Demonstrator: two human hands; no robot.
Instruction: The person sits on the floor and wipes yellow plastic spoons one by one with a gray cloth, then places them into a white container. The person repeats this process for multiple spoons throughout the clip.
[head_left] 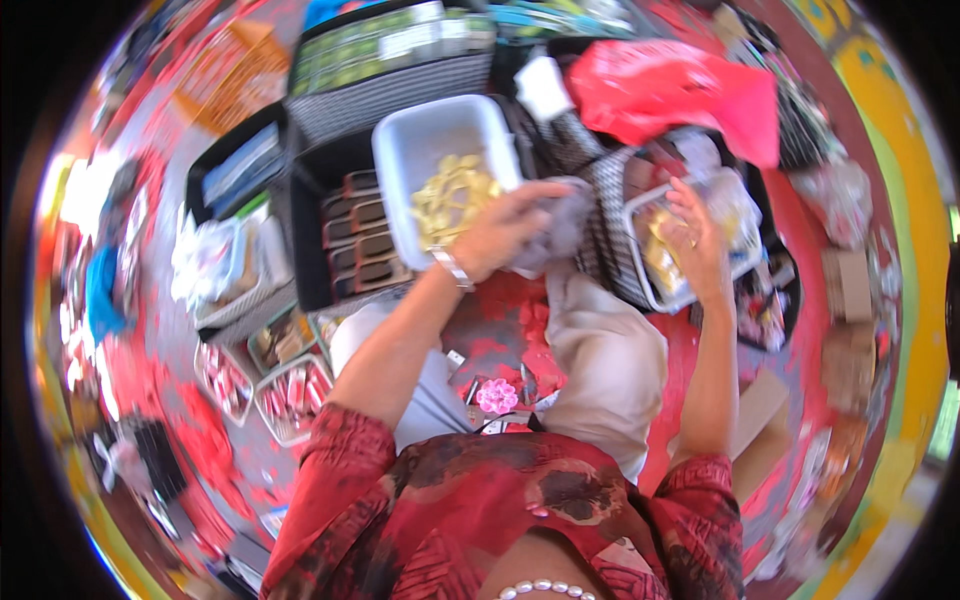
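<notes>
My left hand (503, 228) grips the near rim of a pale rectangular plastic tub (425, 140) that holds several small gold pieces (452, 196). A crumpled clear plastic bag (566, 222) lies against that hand. My right hand (693, 240) reaches into a second clear plastic tub (640, 205) to the right, fingers curled among gold and wrapped items; whether it grips one I cannot tell. Both tubs rest on dark checked boxes.
A black tray (305, 215) with dark brown packets sits left of the pale tub. A red plastic bag (665, 85) lies behind. Small clear trays of red items (290, 395) stand at the lower left. Cardboard boxes (848, 285) line the right side on a red floor.
</notes>
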